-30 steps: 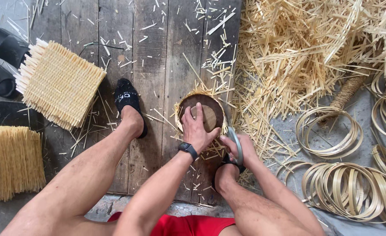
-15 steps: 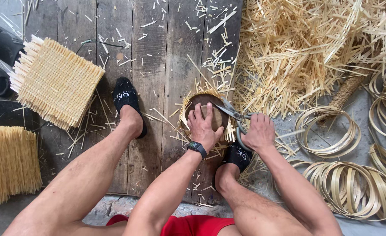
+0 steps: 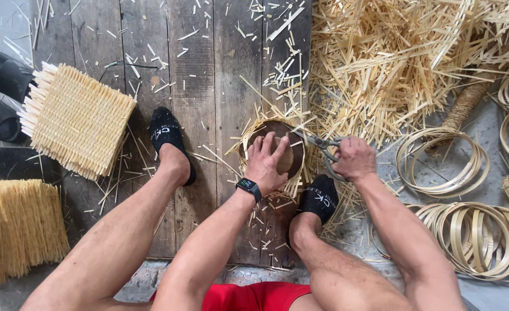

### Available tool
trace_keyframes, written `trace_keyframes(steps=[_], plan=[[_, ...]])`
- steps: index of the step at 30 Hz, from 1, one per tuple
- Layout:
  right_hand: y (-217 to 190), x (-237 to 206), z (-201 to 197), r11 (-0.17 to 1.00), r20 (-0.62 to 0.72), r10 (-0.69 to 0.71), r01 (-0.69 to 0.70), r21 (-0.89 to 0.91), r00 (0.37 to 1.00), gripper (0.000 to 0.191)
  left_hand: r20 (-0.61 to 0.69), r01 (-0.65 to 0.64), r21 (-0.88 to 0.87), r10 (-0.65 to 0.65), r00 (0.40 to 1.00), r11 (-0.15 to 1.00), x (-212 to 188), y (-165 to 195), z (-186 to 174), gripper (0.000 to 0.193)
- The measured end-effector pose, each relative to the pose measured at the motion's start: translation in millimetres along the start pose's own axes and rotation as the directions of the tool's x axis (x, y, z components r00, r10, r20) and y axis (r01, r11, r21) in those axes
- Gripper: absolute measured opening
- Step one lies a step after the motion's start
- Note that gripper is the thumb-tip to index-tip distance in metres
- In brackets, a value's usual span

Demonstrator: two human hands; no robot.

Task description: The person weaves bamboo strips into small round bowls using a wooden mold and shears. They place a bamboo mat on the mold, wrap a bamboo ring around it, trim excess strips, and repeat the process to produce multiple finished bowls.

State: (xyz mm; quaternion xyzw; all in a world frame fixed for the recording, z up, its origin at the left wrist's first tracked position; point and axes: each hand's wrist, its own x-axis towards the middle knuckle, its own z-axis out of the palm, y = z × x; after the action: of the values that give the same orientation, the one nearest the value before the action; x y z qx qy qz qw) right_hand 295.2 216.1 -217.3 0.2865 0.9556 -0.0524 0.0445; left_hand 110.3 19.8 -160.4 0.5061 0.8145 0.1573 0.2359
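My left hand (image 3: 264, 163) presses flat on a round brown wooden mould (image 3: 292, 154) wrapped in woven bamboo strips (image 3: 247, 133), on the plank floor between my feet. My right hand (image 3: 353, 158) grips metal scissors (image 3: 319, 142), their blades pointing left at the mould's upper right rim among the protruding strip ends. A dark watch (image 3: 248, 186) sits on my left wrist. My feet wear black socks, the left foot (image 3: 168, 138) on the planks, the right foot (image 3: 319, 197) just below the mould.
A big heap of cut bamboo strips (image 3: 393, 57) lies at top right. Coiled bamboo hoops (image 3: 473, 236) lie at right. Woven square panels (image 3: 76, 121) and a bundle of strips (image 3: 12, 230) sit at left, beside black sandals (image 3: 1, 92).
My right hand has come up from beside my right foot with the scissors and brought the blades to the mould's right rim. My left hand stays on the mould.
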Motion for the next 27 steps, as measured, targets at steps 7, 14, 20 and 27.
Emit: trace_keyframes(steps=[7, 14, 20, 27], plan=[[2.0, 2.6, 1.3, 0.997, -0.222, -0.072, 0.077, 0.011, 0.972, 0.035, 0.146, -0.099, 0.042, 0.092, 0.985, 0.994, 6.1, -7.2, -11.0, 0.106], [9.0, 2.9, 0.6, 0.998, 0.026, -0.029, 0.027, 0.052, 0.999, 0.027, 0.016, 0.269, 0.078, -0.271, 0.963, 0.960, -3.8, 19.3, 0.5, 0.124], [11.0, 3.2, 3.0, 0.999, -0.012, -0.036, 0.036, 0.013, 0.999, 0.030, 0.079, 0.113, 0.170, -0.128, 0.989, 0.979, -2.7, 6.8, -1.0, 0.120], [9.4, 3.8, 4.7, 0.998, -0.077, -0.049, 0.051, 0.031, 0.996, 0.039, -0.021, 0.085, -0.062, -0.087, 0.996, 0.994, -5.5, 7.6, 0.6, 0.100]])
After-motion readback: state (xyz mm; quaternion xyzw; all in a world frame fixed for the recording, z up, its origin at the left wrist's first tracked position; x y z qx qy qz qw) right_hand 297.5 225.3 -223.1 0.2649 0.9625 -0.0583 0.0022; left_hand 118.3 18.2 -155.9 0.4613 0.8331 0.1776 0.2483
